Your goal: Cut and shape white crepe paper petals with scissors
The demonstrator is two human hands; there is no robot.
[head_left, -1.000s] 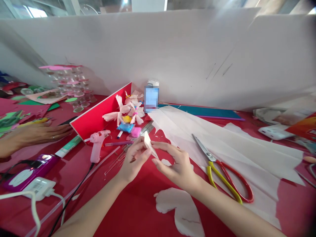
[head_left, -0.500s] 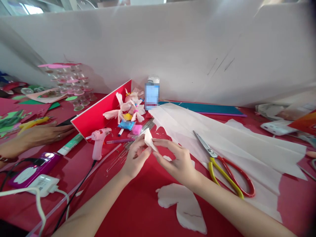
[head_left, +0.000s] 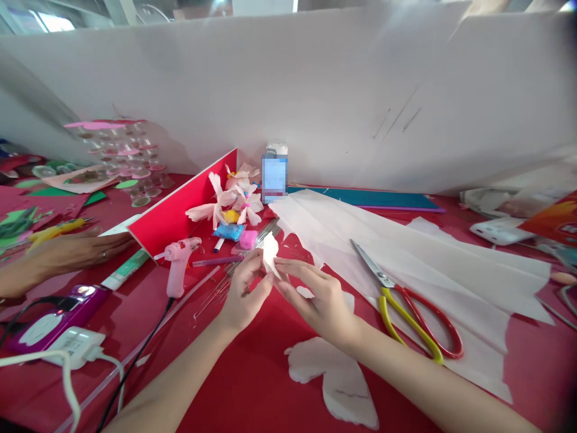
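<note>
Pinching wht paper [head_left: 270,248]: L fingers [head_left: 260,292], R fingers [head_left: 301,270]; blue pkt [head_left: 229,233], contents unclear.

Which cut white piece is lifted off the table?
The small piece raised between the left hand and right hand; the others, including the lobed cutout, lie on the red tabletop.

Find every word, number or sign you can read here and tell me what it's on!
I can't read any for sure.
Phone: screen blurred out.
White adapter: tiny printing, too small to read.
Green-and-white strip: marks too blurred.
Orange packet: pale marks by the picture's edge, too blurred.
</note>
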